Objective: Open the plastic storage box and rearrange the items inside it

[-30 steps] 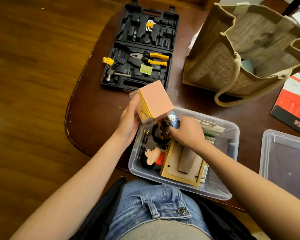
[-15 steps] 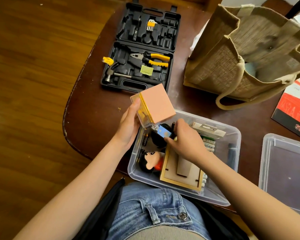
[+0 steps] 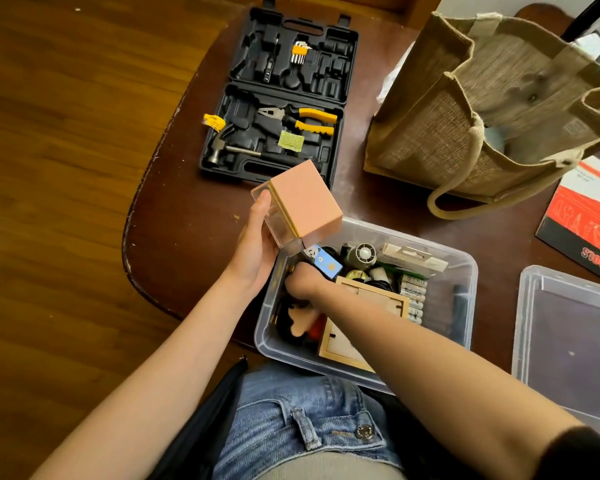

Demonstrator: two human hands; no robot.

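Brown table (image 3: 194, 237), opened storage box (image 3: 465, 271)

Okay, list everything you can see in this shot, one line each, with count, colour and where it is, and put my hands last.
storage box: one, clear plastic, table edge near the person, open
lid: one, clear, right of the box
pink box: one, pink with a clear part, held above the box's far left corner
blue card: one, blue, inside the box by the right hand
wooden frame: one, light wood, inside the box
batteries: a row, white and green, inside, right of the frame
tool case: one, black, open, far side of the table
pliers: one, yellow handles, in the case
hammer: one, steel, in the case
jute bag: one, tan, far right
booklet: one, red and black, right edge
left hand: holds the pink box
right hand: reaches into the box; grip hidden
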